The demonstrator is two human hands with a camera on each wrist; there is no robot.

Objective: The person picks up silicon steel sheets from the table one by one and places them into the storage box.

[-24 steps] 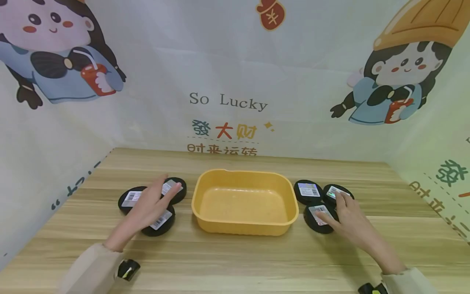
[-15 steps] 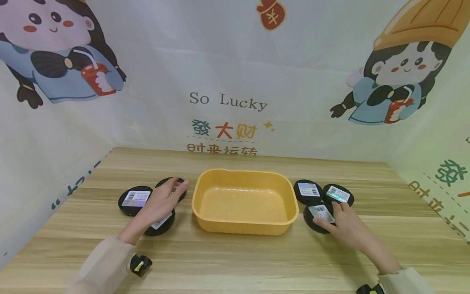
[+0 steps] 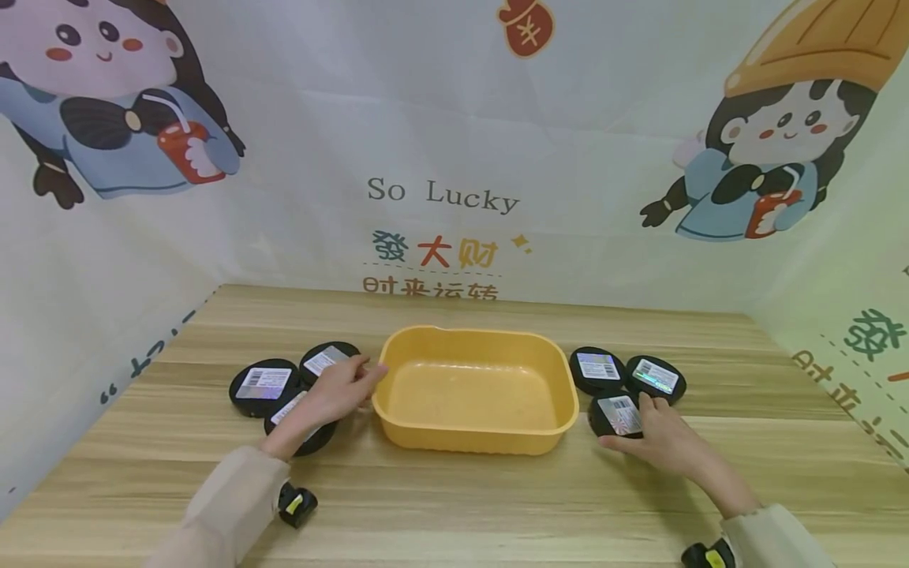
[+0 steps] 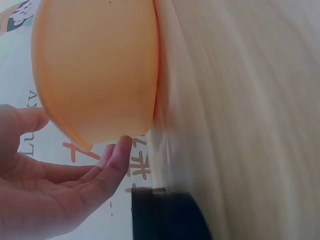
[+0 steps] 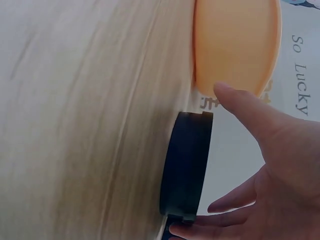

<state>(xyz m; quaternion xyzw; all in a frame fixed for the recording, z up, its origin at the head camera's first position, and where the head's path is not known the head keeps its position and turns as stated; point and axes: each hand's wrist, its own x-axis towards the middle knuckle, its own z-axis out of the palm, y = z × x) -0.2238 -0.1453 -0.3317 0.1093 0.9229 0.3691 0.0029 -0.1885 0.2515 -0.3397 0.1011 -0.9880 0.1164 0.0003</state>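
In the head view, a yellow plastic basin (image 3: pixel 472 442) stands mid-table. My left hand (image 3: pixel 339 393) is at its left end, fingers loosely bent and thumb by the rim; in the left wrist view the fingertips (image 4: pixel 125 145) are at or against its outer wall. Right of the basin, my right hand (image 3: pixel 671 442) spans the front flat round black case (image 3: pixel 616 416), which bears a barcode label. In the right wrist view, the thumb (image 5: pixel 240 100) is apart from the case while fingers (image 5: pixel 220 220) meet its lower end. Two similar cases lie behind, one on the left (image 3: pixel 596 369), one on the right (image 3: pixel 656 377).
Left of the basin lie three more labelled black cases: one at the far left (image 3: pixel 263 385), one behind (image 3: pixel 327 361) and one partly under the left forearm (image 3: pixel 312 442) in view. Printed cloth (image 3: pixel 568 197) walls the back and sides of the wooden table (image 3: pixel 483 513).
My left hand has moved right, from over the left cases to the basin's left end. My right hand has drawn slightly nearer me, its fingers leaving the right rear case's top for the front case.
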